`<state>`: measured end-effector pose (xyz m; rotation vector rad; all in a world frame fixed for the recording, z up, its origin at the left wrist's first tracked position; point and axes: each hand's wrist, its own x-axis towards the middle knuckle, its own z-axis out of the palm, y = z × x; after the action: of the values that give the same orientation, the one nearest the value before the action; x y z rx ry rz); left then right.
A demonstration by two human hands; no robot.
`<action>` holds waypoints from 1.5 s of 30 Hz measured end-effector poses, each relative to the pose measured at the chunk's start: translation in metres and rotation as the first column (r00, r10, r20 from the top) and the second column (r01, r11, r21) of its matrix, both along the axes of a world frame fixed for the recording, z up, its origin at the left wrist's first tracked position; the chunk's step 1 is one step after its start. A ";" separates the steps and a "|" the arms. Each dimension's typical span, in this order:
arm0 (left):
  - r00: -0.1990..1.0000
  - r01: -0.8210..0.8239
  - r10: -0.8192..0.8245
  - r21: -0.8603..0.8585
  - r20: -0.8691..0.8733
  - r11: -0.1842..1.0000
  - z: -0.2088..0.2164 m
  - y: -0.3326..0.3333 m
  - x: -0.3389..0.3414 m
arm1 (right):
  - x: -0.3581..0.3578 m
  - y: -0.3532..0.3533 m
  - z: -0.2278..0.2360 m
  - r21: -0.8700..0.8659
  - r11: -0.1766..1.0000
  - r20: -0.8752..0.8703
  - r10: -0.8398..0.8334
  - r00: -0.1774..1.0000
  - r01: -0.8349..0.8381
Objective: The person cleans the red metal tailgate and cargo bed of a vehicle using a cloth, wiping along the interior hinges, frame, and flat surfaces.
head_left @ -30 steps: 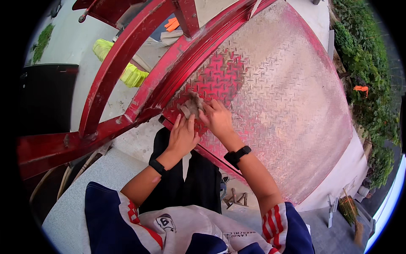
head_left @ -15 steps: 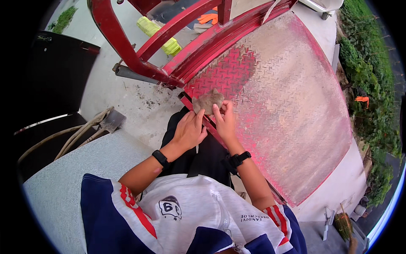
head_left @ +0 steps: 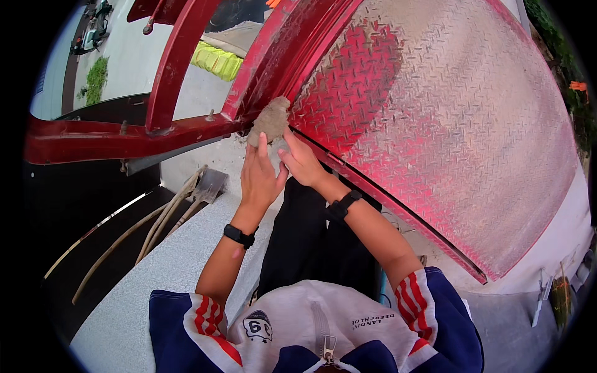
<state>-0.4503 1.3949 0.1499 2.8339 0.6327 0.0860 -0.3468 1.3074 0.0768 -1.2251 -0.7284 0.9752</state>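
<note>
A dirty grey-brown rag (head_left: 270, 122) is bunched between my hands, up against the corner where the red frame (head_left: 256, 79) meets the patterned metal plate (head_left: 460, 118). My left hand (head_left: 258, 179) grips its lower left side, the index finger lying over the cloth and the other fingers partly behind it. From the right, my right hand (head_left: 302, 163) has its fingers on the rag's lower right edge. Part of the plate near the frame is bare red and looks cleaner than the pale, dusty rest.
Tools with long wooden handles and a metal shovel blade (head_left: 210, 184) lie at the left, beside a pale speckled surface (head_left: 155, 267). A yellow-green bundle (head_left: 216, 61) sits behind the frame's bars. Beneath the plate's near edge runs a red rail (head_left: 398, 214). A broom (head_left: 561, 298) stands at the lower right.
Both hands have carried the rag left along the plate's edge to the frame's corner. My view has shifted, so the frame and plate appear nearer and turned.
</note>
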 end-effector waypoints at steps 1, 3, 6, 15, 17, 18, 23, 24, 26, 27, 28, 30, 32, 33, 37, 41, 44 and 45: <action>0.999 -0.022 0.021 -0.024 -0.031 0.999 0.003 0.002 0.005 | 0.000 0.004 -0.008 0.013 1.000 0.111 0.011 0.994 -0.013; 0.999 -0.018 0.017 -0.033 -0.037 0.999 0.009 0.008 0.012 | 0.007 0.011 -0.011 0.079 0.994 0.198 0.061 0.978 -0.078; 0.994 -0.067 0.060 -0.075 -0.095 0.995 0.008 0.012 0.017 | 0.012 0.036 -0.026 0.249 0.964 0.242 0.029 0.970 -0.091; 0.960 -0.253 0.177 -0.404 -0.215 0.879 0.010 0.024 0.024 | 0.064 0.085 -0.074 0.362 0.921 0.779 -0.215 0.589 -0.142; 0.967 -0.237 0.171 -0.416 -0.190 0.878 0.002 0.030 0.017 | 0.080 0.085 -0.071 0.372 0.917 0.784 -0.226 0.578 -0.146; 0.978 -0.190 0.133 -0.414 -0.161 0.890 -0.004 0.032 0.016 | 0.089 0.082 -0.067 0.373 0.916 0.792 -0.234 0.564 -0.145; 0.989 -0.128 0.095 -0.348 -0.109 0.929 -0.016 0.030 0.028 | 0.084 0.078 -0.041 0.251 0.968 0.909 -0.236 0.343 0.003; 0.993 -0.096 0.070 -0.321 -0.093 0.942 -0.017 0.031 0.032 | 0.083 0.076 -0.035 0.230 0.972 0.930 -0.230 0.285 0.034; 0.997 -0.060 0.044 -0.280 -0.064 0.958 -0.023 0.039 0.036 | 0.088 0.077 -0.034 0.212 0.971 0.955 -0.230 0.188 0.109; 0.998 -0.064 0.054 -0.287 -0.043 0.956 -0.024 0.041 0.040 | 0.090 0.079 -0.035 0.217 0.966 0.960 -0.238 0.150 0.139; 0.998 -0.069 0.065 -0.296 -0.023 0.953 -0.026 0.043 0.045 | 0.094 0.081 -0.036 0.222 0.960 0.964 -0.242 0.112 0.169; 0.996 -0.088 0.086 -0.252 -0.017 0.964 -0.025 0.046 0.058 | 0.109 0.085 -0.041 0.188 0.968 0.980 -0.196 0.033 0.166; 0.994 -0.107 0.108 -0.227 -0.009 0.968 -0.026 0.050 0.070 | 0.121 0.084 -0.040 0.132 0.980 0.991 -0.134 0.003 0.149; 0.998 -0.063 0.066 -0.179 0.014 0.982 -0.026 0.050 0.081 | 0.125 0.084 -0.039 0.135 0.978 0.991 -0.137 0.000 0.158; 0.999 -0.041 0.041 -0.043 -0.013 0.998 -0.036 0.054 0.109 | 0.149 0.087 -0.039 0.141 0.967 0.988 -0.152 0.034 0.211; 1.000 -0.005 0.004 0.044 0.028 0.999 -0.045 0.057 0.153 | 0.176 0.089 -0.030 0.082 0.951 0.989 -0.115 0.095 0.298; 0.993 0.057 -0.059 0.016 0.101 0.998 -0.050 0.067 0.188 | 0.205 0.089 -0.024 0.013 0.940 0.991 -0.058 0.122 0.341; 0.992 0.037 -0.035 -0.020 0.123 0.999 -0.050 0.067 0.197 | 0.214 0.090 -0.025 0.039 0.938 0.990 -0.083 0.113 0.346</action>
<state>-0.2536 1.4621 0.1002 2.7913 0.5522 0.2434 -0.1328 1.3973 0.0518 -2.1175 -1.4420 -0.2549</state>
